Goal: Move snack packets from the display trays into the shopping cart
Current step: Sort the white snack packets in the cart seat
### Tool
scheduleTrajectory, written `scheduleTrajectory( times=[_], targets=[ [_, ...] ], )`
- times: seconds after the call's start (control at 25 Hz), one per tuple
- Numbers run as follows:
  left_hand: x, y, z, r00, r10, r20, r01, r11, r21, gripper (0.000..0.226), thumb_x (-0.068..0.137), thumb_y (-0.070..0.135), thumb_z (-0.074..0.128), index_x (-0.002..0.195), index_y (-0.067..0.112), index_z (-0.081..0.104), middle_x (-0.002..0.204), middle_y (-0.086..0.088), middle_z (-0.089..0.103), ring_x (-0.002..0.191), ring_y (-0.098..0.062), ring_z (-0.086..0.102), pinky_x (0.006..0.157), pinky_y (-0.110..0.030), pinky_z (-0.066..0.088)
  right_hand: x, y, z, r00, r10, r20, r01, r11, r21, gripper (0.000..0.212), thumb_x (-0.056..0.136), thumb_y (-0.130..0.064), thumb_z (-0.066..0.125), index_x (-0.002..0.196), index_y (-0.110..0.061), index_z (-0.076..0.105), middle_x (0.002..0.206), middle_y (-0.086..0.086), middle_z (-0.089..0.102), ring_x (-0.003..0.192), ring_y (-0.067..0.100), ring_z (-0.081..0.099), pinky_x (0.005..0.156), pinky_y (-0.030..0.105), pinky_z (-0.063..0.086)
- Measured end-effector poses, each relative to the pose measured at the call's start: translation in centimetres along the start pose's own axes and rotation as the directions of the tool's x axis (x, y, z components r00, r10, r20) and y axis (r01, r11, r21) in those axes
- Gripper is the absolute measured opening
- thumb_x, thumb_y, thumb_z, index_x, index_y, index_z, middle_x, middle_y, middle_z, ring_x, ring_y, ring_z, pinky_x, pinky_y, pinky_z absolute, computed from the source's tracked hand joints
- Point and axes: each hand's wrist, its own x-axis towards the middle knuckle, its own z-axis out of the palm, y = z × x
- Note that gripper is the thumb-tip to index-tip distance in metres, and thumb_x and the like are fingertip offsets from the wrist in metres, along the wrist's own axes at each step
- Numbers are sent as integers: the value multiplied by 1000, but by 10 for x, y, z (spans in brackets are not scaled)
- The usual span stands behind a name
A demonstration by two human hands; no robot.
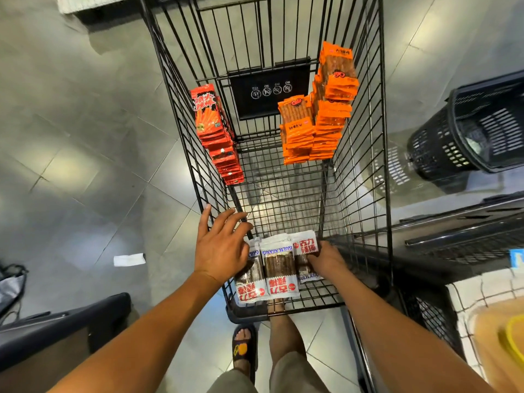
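Observation:
A black wire shopping cart point(365, 131) fills the middle of the view. At its near end lie white snack packets point(279, 268) with dark sticks and red lettering, side by side. My left hand point(219, 245) hovers over the leftmost packet with fingers spread and relaxed. My right hand point(326, 259) holds the rightmost white packet, fingers curled over its edge. A leaning stack of red packets point(217, 131) stands against the cart's left wall. Orange packets point(320, 114) are piled against the far right wall.
A black plastic basket point(476, 131) sits to the right of the cart. Dark shelving point(453, 239) and a display tray point(487, 313) lie at the lower right. A white paper scrap point(129, 259) is on the grey tiled floor. My sandalled foot point(243, 347) is below the cart.

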Motion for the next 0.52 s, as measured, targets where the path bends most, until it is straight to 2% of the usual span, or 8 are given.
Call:
scheduleTrajectory(
  times=[0.16,0.2,0.36,0.44,0.52],
  targets=[
    [-1,-4,-3,999,35,32,-34,999,-30,30,81,38,72,110,30,73,134,2,65,136,-25,52,125,-61,8,-31,5,-14,997,-51,-50,53,998,44,16,96,-31,64,107,-23,57,99,-1,62,84,14,61,76,34,54],
    [-3,-5,-7,998,45,50,-42,998,-54,30,81,37,74,110,30,73,134,3,65,137,-25,51,125,-61,10,-44,6,-17,996,-58,-70,63,996,59,17,96,-32,63,108,-23,55,98,-2,60,82,13,60,75,34,54],
    [-26,-4,-32,991,104,86,-74,951,-301,29,87,28,71,116,31,70,142,7,60,142,-20,43,125,-46,17,-106,2,-24,966,-155,-208,182,976,118,44,93,-40,65,130,-26,49,118,1,58,102,22,63,92,47,54],
    [-51,2,-49,988,136,75,-97,917,-386,31,91,28,65,122,31,67,148,5,55,143,-22,43,121,-47,31,-148,2,-21,938,-192,-288,232,966,111,46,93,-32,65,136,-23,49,125,4,57,110,25,61,98,45,50],
    [-78,9,-65,983,171,66,-130,906,-403,40,93,37,58,132,31,60,154,2,49,143,-25,43,116,-46,39,-190,9,-14,916,-214,-339,266,957,115,49,92,-29,64,138,-21,50,129,5,56,116,24,58,101,40,48]
  ],
)
